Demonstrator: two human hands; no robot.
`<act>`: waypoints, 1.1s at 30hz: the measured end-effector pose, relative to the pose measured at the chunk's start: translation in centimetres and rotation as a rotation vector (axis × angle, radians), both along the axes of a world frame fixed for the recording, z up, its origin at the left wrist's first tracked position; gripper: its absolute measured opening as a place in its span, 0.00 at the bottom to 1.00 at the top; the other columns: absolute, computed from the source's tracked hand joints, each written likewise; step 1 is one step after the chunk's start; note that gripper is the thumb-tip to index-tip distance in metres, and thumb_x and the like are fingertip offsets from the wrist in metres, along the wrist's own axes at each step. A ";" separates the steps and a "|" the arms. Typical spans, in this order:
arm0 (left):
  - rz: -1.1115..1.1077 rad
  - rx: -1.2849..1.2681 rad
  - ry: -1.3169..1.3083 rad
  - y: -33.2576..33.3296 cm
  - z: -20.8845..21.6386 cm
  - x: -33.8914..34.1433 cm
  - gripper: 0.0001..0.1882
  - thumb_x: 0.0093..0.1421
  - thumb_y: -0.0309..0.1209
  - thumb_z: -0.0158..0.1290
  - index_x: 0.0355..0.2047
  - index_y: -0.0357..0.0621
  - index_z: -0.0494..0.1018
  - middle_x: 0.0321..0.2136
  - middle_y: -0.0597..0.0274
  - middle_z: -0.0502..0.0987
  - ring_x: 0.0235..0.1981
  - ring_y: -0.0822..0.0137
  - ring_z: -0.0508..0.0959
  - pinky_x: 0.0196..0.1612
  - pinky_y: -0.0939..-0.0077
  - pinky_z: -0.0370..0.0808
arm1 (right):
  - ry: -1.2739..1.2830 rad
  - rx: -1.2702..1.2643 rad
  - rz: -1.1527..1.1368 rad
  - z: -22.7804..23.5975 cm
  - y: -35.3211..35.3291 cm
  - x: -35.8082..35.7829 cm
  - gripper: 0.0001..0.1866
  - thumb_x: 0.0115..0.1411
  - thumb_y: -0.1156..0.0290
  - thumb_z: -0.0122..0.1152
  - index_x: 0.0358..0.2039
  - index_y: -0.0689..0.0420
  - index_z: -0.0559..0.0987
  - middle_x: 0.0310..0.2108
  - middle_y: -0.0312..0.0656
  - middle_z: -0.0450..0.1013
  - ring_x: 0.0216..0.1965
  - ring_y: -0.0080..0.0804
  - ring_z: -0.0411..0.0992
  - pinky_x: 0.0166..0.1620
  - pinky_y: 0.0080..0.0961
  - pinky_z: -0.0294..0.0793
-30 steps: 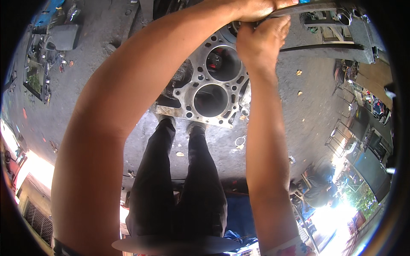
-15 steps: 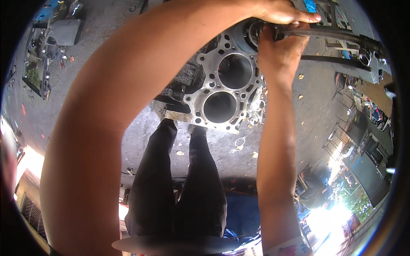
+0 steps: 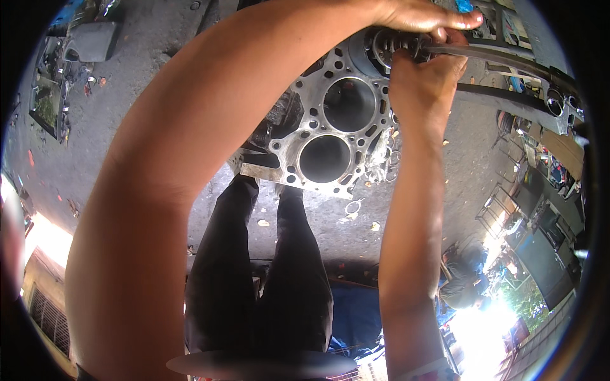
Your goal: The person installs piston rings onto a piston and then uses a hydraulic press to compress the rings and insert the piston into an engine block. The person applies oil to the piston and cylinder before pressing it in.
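A metal engine block [image 3: 298,127] with round cylinder bores sits in front of my legs. At its far right end is a round grey metal part [image 3: 364,54] with a toothed-looking or holed inner piece, partly covered by my hands. My right hand [image 3: 422,79] is closed beside it, fingers wrapped round something at the inner end of a long metal bar [image 3: 495,54]; the grip itself is largely hidden. Reaching across from the left, my left hand [image 3: 422,16] lies over the top, touching or just above the right fingers. One of its digits stretches out to the right; the others are mostly hidden.
A second dark bar [image 3: 502,94] runs below the first, toward a metal frame end [image 3: 559,114]. Small rings [image 3: 352,206] and debris lie on the grey floor. Various parts and a grey container [image 3: 92,41] stand at the far left; racks [image 3: 499,206] are at right.
Both hands have shifted slightly right. My right fingers have moved a little, showing more of the round part. The engine block appears slightly further left in view.
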State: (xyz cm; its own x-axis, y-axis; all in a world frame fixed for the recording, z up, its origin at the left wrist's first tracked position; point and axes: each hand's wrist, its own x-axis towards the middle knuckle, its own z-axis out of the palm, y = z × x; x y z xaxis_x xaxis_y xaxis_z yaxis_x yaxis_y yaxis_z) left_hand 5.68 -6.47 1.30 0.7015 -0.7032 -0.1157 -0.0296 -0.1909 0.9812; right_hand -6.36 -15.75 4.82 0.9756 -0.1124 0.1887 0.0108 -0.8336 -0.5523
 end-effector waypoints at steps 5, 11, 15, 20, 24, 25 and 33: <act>0.039 -0.058 -0.073 0.5 0.0 -0.8 0.64 0.53 0.85 0.18 0.61 0.43 0.74 0.58 0.46 0.76 0.64 0.52 0.69 0.69 0.51 0.57 | 0.026 0.311 0.031 0.3 0.4 0.5 0.36 0.57 0.72 0.72 0.61 0.62 0.61 0.57 0.49 0.70 0.58 0.38 0.73 0.60 0.31 0.70; -0.018 -0.121 -0.011 0.2 1.4 0.2 0.64 0.55 0.84 0.20 0.75 0.44 0.49 0.60 0.43 0.73 0.62 0.54 0.71 0.68 0.44 0.56 | -0.038 0.220 0.033 0.7 0.1 0.5 0.27 0.51 0.83 0.63 0.53 0.62 0.68 0.49 0.51 0.70 0.53 0.46 0.71 0.57 0.38 0.69; -0.078 -0.242 0.179 0.3 1.2 0.3 0.63 0.56 0.83 0.27 0.75 0.43 0.50 0.68 0.44 0.63 0.65 0.52 0.68 0.70 0.47 0.53 | -0.091 0.022 0.013 0.5 -0.1 1.1 0.27 0.50 0.81 0.62 0.53 0.62 0.69 0.51 0.55 0.69 0.55 0.53 0.69 0.60 0.42 0.66; 0.160 -0.053 0.009 0.8 0.1 0.8 0.56 0.60 0.80 0.27 0.64 0.41 0.66 0.60 0.41 0.72 0.67 0.48 0.65 0.69 0.50 0.57 | -0.222 -0.221 0.278 1.3 -1.2 1.3 0.24 0.56 0.75 0.63 0.54 0.63 0.72 0.53 0.58 0.69 0.54 0.54 0.69 0.58 0.43 0.69; 0.561 0.120 -0.064 6.1 0.1 0.6 0.52 0.66 0.74 0.24 0.37 0.36 0.81 0.42 0.43 0.83 0.50 0.53 0.81 0.54 0.58 0.74 | 0.236 0.536 0.083 2.7 -4.7 -2.1 0.40 0.59 0.62 0.69 0.65 0.64 0.60 0.56 0.53 0.71 0.56 0.44 0.71 0.52 0.32 0.76; 0.621 0.167 -0.227 6.3 -0.5 -0.5 0.47 0.67 0.70 0.30 0.37 0.36 0.81 0.39 0.42 0.83 0.47 0.53 0.82 0.51 0.60 0.75 | 0.256 0.388 -0.079 2.8 -5.5 -2.0 0.35 0.62 0.55 0.68 0.62 0.63 0.67 0.47 0.50 0.77 0.42 0.32 0.78 0.41 0.24 0.78; 0.658 0.460 -0.457 3.8 -2.9 -9.3 0.15 0.65 0.42 0.58 0.42 0.44 0.80 0.33 0.50 0.84 0.35 0.53 0.85 0.40 0.63 0.80 | 0.561 0.413 -0.196 -2.9 -6.2 -0.1 0.22 0.67 0.54 0.60 0.46 0.63 0.79 0.29 0.42 0.82 0.24 0.26 0.79 0.32 0.23 0.75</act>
State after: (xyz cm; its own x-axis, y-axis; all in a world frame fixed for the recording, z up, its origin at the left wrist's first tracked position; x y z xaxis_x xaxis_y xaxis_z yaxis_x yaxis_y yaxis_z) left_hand -3.62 -2.67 -1.61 0.9897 -0.1004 0.1019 -0.1430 -0.6747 0.7241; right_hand -6.51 -21.99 1.88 0.8677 -0.2491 -0.4301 -0.4949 -0.5135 -0.7010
